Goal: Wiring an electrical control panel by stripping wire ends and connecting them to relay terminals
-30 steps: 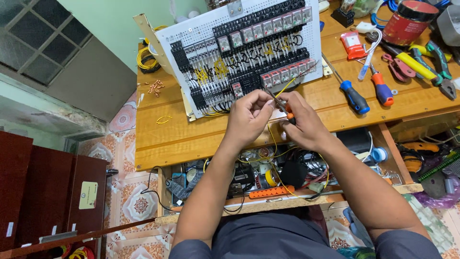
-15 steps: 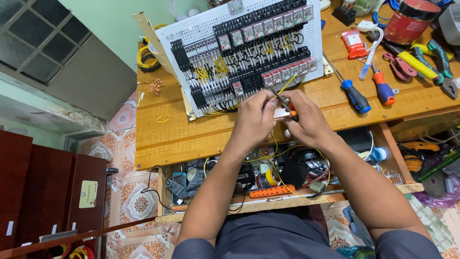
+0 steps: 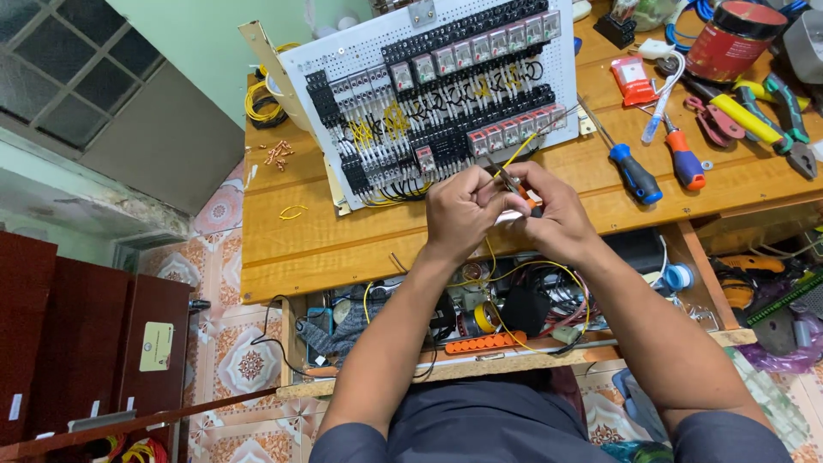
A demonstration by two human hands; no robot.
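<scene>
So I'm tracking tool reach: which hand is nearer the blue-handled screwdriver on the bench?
Right. The right hand sits just left of the blue-handled screwdriver, apart from it. The left hand is farther left, beyond the right hand.

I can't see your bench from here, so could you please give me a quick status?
Both hands together over bench: left hand pinching yellow wire, right hand gripping small tool. Relay panel just behind. Nothing blocking.
</scene>
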